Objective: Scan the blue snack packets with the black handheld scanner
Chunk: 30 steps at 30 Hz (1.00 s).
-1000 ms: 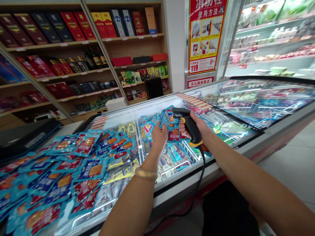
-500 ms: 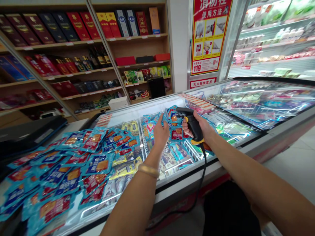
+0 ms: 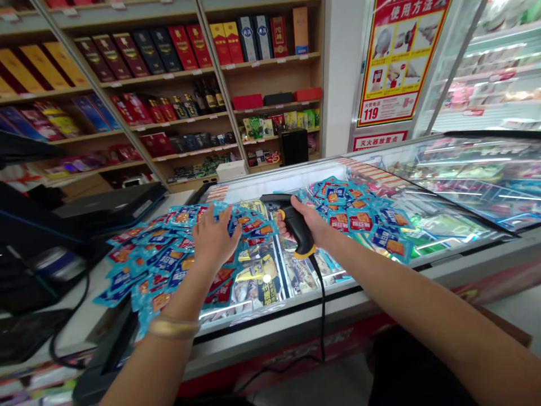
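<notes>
My right hand (image 3: 310, 223) grips a black barcode scanner (image 3: 287, 217) with a yellow-trimmed handle; its cord hangs down over the freezer's front edge. My left hand (image 3: 215, 237), fingers spread, reaches over a heap of blue and red snack packets (image 3: 164, 254) lying on the freezer's glass lid and holds nothing. A second heap of the same packets (image 3: 359, 214) lies to the right of the scanner. A gold bangle (image 3: 173, 327) sits on my left wrist.
The glass-topped chest freezer (image 3: 296, 304) runs left to right, with frozen goods below the lid. A black till and screen (image 3: 63, 225) stand at the left. Wooden shelves of boxed goods (image 3: 190, 84) fill the back wall. A red poster (image 3: 397, 62) hangs by a chilled cabinet.
My left hand let go of the packet held by the scanner and moved left over the big heap. The view swung left, and the scanned packets now lie at the right.
</notes>
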{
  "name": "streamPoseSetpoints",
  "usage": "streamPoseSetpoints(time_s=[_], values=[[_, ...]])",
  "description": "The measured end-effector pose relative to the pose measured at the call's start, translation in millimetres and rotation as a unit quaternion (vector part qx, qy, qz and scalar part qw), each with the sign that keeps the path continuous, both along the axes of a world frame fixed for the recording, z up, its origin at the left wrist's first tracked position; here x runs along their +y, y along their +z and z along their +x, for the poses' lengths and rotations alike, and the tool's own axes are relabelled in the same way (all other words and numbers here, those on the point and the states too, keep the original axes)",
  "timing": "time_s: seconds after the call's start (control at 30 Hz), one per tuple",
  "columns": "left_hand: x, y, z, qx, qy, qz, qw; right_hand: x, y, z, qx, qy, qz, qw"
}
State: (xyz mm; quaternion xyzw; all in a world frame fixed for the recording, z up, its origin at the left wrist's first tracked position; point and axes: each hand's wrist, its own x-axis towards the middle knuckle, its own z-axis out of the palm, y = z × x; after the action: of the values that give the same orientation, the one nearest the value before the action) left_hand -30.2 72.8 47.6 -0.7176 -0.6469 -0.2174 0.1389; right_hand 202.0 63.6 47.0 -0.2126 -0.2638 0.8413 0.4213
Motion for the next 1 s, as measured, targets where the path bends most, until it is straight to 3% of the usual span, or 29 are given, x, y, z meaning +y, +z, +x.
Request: streamPoseSetpoints(time_s=[0.1, 0.2, 0.37, 0.53, 0.63, 0.77, 0.9, 1.0], values=[[-5, -17.5, -14, 0.076, 0.038, -0.107, 0.991, 0, -9.5, -15, -0.001, 0.023, -0.021, 1.0], [-2, -29.9, -16, 0.091, 0.047, -0.142, 0.985, 1, -21.5, -14, 0.009, 0.035, -0.044, 0.998], [2, -29.0, -15, 0.069, 0.041, -0.122, 0.989, 2, -28.0, -4, 0.026, 0.015, -0.054, 0.998], [-2, -16.5, -3, 0.026, 0.018, -0.029, 0.999, 3, -11.3, 16, 0.036, -0.02, -0.02, 0.999], [-2, -9.0, 26, 0.0, -0.026, 0.001, 1.0, 2, 0.1, 44, 0.041, -0.045, 0.009, 0.998], [1, -6.0, 90, -0.039, -0.139, -0.033, 0.989, -4, 5.0, 94, 0.05, -0.103, 0.026, 0.993], [3, -17.1, 160, -0.075, -0.279, -0.103, 0.952, -12, -2.6, 140, 0.051, -0.159, 0.033, 0.985], [4, -31.0, 198, -0.08, -0.35, -0.147, 0.922, -17, -11.7, 159, 0.051, -0.19, 0.023, 0.98]])
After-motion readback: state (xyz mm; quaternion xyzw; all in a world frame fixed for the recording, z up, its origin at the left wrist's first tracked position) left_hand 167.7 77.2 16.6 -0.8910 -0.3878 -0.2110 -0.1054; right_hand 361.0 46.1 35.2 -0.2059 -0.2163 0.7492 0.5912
